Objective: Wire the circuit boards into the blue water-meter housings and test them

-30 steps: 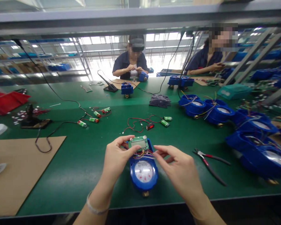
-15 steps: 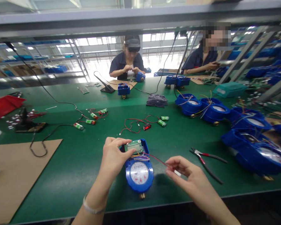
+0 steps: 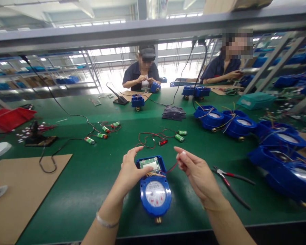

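A blue water meter (image 3: 156,194) lies on the green table in front of me, its round dial toward me. In its open upper housing sits a green circuit board (image 3: 150,164) with a small display. My left hand (image 3: 130,170) is at the housing's left side, fingers apart and curved, the thumb over the board's lower edge. My right hand (image 3: 195,172), to the right of the meter, pinches a small white connector (image 3: 184,152). A red wire (image 3: 172,167) runs from the housing to those fingers.
Beyond the meter are a small red-lit display (image 3: 163,142) and green batteries (image 3: 179,137). Cutting pliers (image 3: 228,180) lie right, near several blue meters (image 3: 285,170). Brown cardboard (image 3: 38,190) covers the left. Two people sit across the table.
The circuit board has gone from tilted in my left fingers to lying lower in the housing, and those fingers have spread. My right hand has moved up and away with the connector.
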`<state>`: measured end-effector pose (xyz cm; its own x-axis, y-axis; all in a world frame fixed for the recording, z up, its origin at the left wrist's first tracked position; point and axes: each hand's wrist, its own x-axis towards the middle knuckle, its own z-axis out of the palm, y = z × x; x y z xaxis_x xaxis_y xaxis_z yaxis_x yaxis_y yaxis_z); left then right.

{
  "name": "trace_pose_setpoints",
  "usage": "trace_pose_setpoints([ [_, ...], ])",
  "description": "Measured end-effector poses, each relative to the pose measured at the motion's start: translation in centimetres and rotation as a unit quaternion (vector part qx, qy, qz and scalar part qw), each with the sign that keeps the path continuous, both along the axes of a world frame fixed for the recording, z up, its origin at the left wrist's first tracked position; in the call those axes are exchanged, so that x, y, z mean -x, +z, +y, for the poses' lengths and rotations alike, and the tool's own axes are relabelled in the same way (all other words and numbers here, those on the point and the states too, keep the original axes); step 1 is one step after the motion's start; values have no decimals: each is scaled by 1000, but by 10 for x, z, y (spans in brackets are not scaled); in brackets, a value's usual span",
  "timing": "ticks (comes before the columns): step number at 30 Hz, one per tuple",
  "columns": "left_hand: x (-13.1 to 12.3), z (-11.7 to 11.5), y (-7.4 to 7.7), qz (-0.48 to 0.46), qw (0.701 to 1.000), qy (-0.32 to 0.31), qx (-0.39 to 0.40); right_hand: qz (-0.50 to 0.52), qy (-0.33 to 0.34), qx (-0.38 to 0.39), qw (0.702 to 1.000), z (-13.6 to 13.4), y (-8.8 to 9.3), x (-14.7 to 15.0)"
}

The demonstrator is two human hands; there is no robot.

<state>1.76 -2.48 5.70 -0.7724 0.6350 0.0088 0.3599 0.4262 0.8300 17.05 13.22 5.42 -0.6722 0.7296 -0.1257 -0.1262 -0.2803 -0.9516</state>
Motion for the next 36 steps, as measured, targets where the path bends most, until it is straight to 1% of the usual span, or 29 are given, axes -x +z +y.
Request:
trace_pose_setpoints([
  [1, 1, 0, -1, -11, 1000, -7, -3, -4, 22, 0, 1000, 4, -1, 11],
  [5, 3, -1, -1, -58, 998, -24, -18, -46, 155, -21, 987, 16, -8, 54],
  [6, 3, -1, -1, -69, 997, -26, -22, -57, 180, -32, 982, 18, -10, 63],
  [8, 3, 1, -1, -89, 995, -27, -31, -71, 206, -56, 974, 20, -13, 79],
  [10, 3, 3, -1, -107, 993, -30, -41, -71, 215, -68, 972, 21, -16, 91],
  [13, 1, 6, -3, -127, 990, -37, -50, -70, 225, -59, 970, 18, -21, 102],
  [15, -1, 4, -3, -132, 989, -41, -56, -73, 234, -48, 968, 16, -25, 105],
  [18, -1, -5, 0, -121, 989, -57, -61, -74, 219, -35, 972, 14, -31, 103],
  [20, 8, -13, 4, -115, 988, -76, -66, -74, 204, -29, 976, 15, -33, 101],
  [21, 16, -15, 5, -116, 988, -70, -70, -74, 202, -26, 976, 15, -33, 99],
  [22, 26, -16, 4, -114, 989, -49, -74, -74, 204, -21, 976, 16, -33, 98],
  [23, 38, -16, 2, -112, 991, -15, -77, -73, 209, -13, 975, 16, -33, 98],
  [25, 64, -10, -8, -102, 991, 62, -65, -65, 222, 11, 973, 16, -32, 97],
  [26, 76, -5, -15, -103, 990, 83, -52, -59, 228, 27, 971, 16, -32, 97],
  [27, 86, 0, -23, -113, 989, 89, -35, -54, 233, 41, 970, 15, -32, 97],
  [29, 99, 11, -37, -146, 986, 81, -6, -51, 238, 56, 968, 15, -32, 97],
  [31, 103, 21, -47, -185, 981, 60, 10, -57, 239, 53, 968, 15, -33, 97],
  [33, 101, 27, -51, -226, 973, 38, 10, -67, 240, 48, 967, 16, -34, 97],
  [36, 94, 31, -50, -302, 953, 13, -9, -90, 230, 49, 968, 17, -37, 99],
])
